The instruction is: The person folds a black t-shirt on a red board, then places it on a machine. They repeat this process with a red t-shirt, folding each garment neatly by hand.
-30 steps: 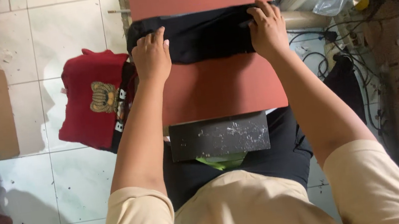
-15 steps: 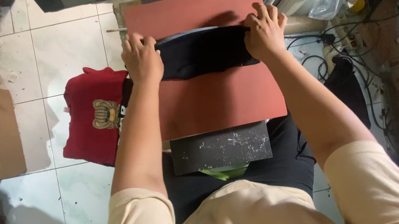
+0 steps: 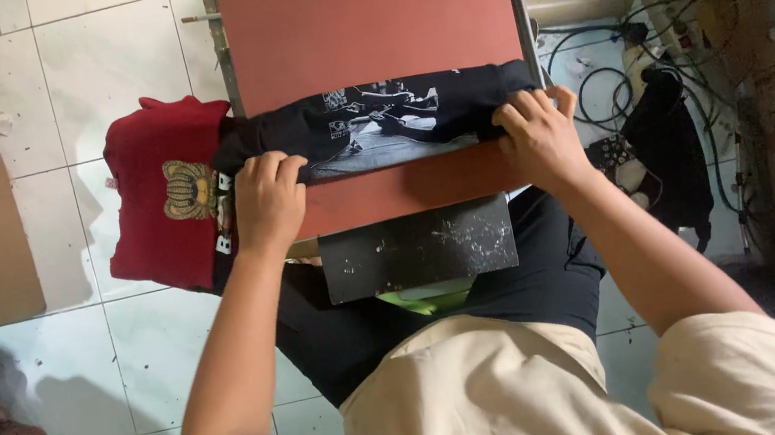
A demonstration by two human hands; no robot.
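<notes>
**Risk of a skewed print on the board**

Head view: left hand (image 3: 269, 202) and right hand (image 3: 538, 138) closed on the black printed T-shirt (image 3: 374, 123), bunched across the red board (image 3: 370, 18). Uneven pulling could wrinkle it; could snag the red garment (image 3: 163, 203) alongside.

A reddish-brown board (image 3: 370, 18) — a folded black printed shirt (image 3: 384, 122) lies across it.

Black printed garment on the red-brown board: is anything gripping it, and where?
Both hands hold the black printed garment on the flat red-brown board: the left hand at its left end, the right hand at its right end.
</notes>
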